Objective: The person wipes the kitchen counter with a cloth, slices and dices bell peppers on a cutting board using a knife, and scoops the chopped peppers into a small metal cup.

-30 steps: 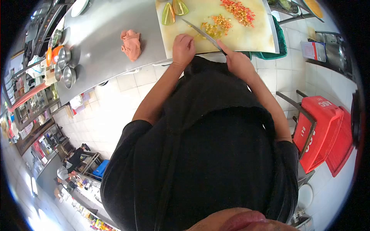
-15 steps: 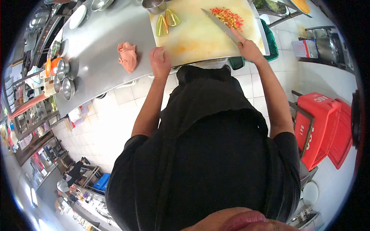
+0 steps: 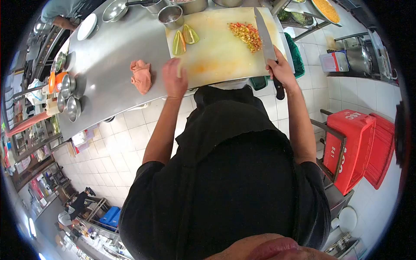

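My right hand grips a chef's knife by its black handle. The blade points to the far side, just right of a pile of finely diced red and yellow-green pieces. Diced pieces and knife are over a white cutting board with orange stains. At the board's near left corner, my left hand is slightly blurred, thumb apart from the loosely bent fingers, with nothing visible in it. Beyond it on the board lie two green cut wedges, one edged in orange. A crumpled pink cloth is to its left.
Metal pots stand beyond the board, and several steel bowls line the table's left end. A white plate is at the far left, near another person's arm. A red bin stands on the right.
The knife has swung from slanting across beside the pile to pointing away on its right, its handle now showing. The diced pile looks more mixed. The view has shifted slightly.
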The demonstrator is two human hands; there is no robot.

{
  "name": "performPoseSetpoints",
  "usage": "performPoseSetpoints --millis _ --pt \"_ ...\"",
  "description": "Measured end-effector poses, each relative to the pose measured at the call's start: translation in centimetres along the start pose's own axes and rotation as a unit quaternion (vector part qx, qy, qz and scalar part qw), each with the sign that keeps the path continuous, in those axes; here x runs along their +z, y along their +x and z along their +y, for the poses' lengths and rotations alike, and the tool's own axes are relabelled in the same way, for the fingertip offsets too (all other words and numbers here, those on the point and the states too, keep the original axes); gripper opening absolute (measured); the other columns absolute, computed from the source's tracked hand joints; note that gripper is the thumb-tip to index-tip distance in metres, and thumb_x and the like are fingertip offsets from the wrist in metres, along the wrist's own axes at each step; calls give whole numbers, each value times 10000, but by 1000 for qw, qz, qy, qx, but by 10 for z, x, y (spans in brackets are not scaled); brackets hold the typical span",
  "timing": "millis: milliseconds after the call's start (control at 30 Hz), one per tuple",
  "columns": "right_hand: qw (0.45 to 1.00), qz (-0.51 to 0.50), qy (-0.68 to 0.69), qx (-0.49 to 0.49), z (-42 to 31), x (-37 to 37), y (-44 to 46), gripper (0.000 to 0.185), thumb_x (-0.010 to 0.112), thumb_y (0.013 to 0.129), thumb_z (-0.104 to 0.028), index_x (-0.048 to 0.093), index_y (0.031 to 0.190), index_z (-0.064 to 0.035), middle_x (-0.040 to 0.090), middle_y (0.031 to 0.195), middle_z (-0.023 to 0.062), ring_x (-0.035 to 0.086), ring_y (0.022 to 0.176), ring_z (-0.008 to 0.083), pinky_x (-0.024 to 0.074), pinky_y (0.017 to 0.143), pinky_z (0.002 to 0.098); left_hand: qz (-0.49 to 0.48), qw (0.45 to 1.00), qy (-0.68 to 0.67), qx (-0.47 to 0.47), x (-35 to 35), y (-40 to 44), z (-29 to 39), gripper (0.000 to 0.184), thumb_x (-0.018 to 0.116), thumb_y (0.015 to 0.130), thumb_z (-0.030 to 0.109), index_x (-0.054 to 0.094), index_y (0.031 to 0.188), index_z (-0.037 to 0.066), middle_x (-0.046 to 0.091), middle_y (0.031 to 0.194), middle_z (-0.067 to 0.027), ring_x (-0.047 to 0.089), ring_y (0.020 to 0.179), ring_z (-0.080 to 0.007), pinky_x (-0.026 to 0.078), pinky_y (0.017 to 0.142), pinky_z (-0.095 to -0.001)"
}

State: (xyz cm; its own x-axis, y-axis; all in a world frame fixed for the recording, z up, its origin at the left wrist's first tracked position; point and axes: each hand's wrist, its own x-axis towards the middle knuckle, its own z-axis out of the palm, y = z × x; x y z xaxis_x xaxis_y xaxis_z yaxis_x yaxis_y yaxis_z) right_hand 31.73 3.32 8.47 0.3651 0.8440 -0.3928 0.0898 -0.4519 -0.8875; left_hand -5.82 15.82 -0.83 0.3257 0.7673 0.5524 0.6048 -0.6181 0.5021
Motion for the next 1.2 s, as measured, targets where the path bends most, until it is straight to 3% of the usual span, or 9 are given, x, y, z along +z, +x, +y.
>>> performPoseSetpoints --millis 167,233,333,600,833,900,967,1033,1200 --pt "996 -24 80 31 -7 5 -5 654 556 971 -79 358 1593 -124 616 830 38 537 585 83 478 510 247 -173 972 -114 115 49 33 89 553 696 899 218 571 1420 83 499 1515 -184 435 1418 -408 350 1185 -518" --pt "994 -39 96 30 -6 5 -5 627 548 970 -61 383 1572 -120 616 835 38 542 587 84 490 515 249 -226 946 -143 185 71 45 114 583 610 952 291 516 1490 86 424 1589 -182 373 1470 -412 297 1220 -517" --pt "989 -61 129 39 -16 7 -14 620 519 969 -39 384 1570 -109 615 834 37 542 585 87 498 517 254 -238 919 -183 254 94 62 142 615 567 980 356 480 1534 104 401 1616 -169 337 1498 -413 291 1224 -515" --pt "983 -103 123 94 -27 -28 -53 720 501 929 1 328 1620 -104 609 807 49 518 569 103 484 513 271 -247 916 -231 216 158 86 126 603 527 1024 424 484 1534 106 415 1622 -132 336 1505 -395 267 1237 -498" --pt "989 -81 -99 80 -38 -57 -94 725 536 940 -27 334 1629 -130 602 819 34 530 588 93 493 548 280 -235 945 -176 144 162 107 101 629 533 1016 417 463 1535 68 397 1630 -148 325 1507 -409 268 1233 -507" --pt "956 -19 -288 -60 -17 -62 -84 680 589 918 -56 432 1571 -163 679 954 176 696 806 325 559 744 443 -222 946 -177 155 153 106 110 632 549 1002 417 473 1529 77 395 1628 -156 327 1504 -414 269 1231 -514" --pt "889 39 -439 -123 -13 -63 -78 657 622 908 -67 478 1539 -176 670 998 216 694 890 410 555 795 499 -227 939 -179 186 143 103 126 634 570 987 418 485 1520 85 398 1623 -162 331 1501 -416 270 1229 -522" --pt "880 68 -466 -68 -34 -56 -70 697 670 862 -54 453 1509 -201 662 1028 219 666 957 428 535 811 512 -244 924 -176 235 139 102 150 638 595 971 422 498 1508 92 405 1615 -165 338 1496 -416 269 1228 -531" --pt "857 101 -489 -123 -36 -56 -41 672 665 816 -17 408 1422 -153 656 1072 199 679 975 412 550 821 507 -285 889 -181 309 142 99 200 617 631 956 421 529 1470 97 449 1579 -149 363 1482 -393 268 1225 -552"
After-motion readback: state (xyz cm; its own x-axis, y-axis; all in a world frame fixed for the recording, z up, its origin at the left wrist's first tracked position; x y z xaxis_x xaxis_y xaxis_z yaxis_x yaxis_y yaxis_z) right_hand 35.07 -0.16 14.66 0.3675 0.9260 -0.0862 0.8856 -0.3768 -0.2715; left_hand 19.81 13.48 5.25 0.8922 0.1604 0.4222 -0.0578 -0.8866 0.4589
